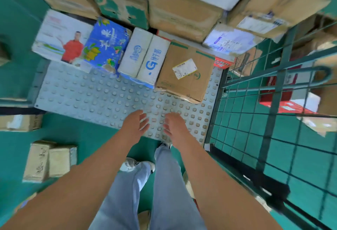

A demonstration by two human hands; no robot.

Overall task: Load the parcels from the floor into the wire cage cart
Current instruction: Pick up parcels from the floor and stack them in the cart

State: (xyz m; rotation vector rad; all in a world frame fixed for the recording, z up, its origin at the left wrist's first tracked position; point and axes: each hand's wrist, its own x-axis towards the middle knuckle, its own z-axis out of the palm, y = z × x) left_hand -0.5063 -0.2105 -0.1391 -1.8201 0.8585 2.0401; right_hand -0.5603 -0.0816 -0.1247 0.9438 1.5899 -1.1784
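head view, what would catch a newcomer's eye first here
Two bare arms reach down the middle, left hand and right hand open and empty over the studded grey cart floor. Behind them a bright blue printed pack stands among stacked cartons, beside a brown cardboard box; the green wire cage wall fills the right.

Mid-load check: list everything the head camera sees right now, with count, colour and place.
studded cart deck: one, grey, centre
brown box: one, labelled, on deck, right
white boxes: two, blue print, side by side left of it
blue pack: one, left of those
stacked cartons: several, brown and white, behind
wire panel: green, right
tan parcels: two, floor, lower left
left hand, right hand: empty, over deck
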